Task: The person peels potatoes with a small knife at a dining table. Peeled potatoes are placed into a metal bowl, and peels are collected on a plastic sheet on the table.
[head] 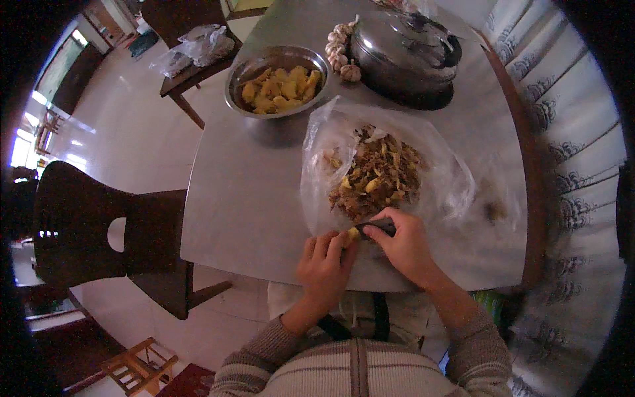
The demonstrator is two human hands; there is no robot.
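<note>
Between the fingers of my left hand (pixel 325 260) is a piece of ginger (pixel 352 235) with pale yellow flesh showing. My right hand (pixel 404 243) grips a small dark-bladed knife (pixel 379 227), and its tip end meets the ginger. Both hands are close together over the near side of the table. Just beyond them, a heap of brown ginger peelings (pixel 382 173) with yellow scraps lies on a clear plastic bag (pixel 449 171) spread on the tabletop. Farther off to the left, a steel bowl (pixel 228 94) holds several peeled ginger pieces (pixel 283 89).
A lidded metal pot (pixel 397 54) stands at the back of the table (pixel 238 198), with a string of garlic bulbs (pixel 340 49) beside it. Dark wooden chairs (pixel 158 228) flank the left side, one carrying plastic bags (pixel 198 47). A patterned curtain (pixel 570 149) hangs along the right.
</note>
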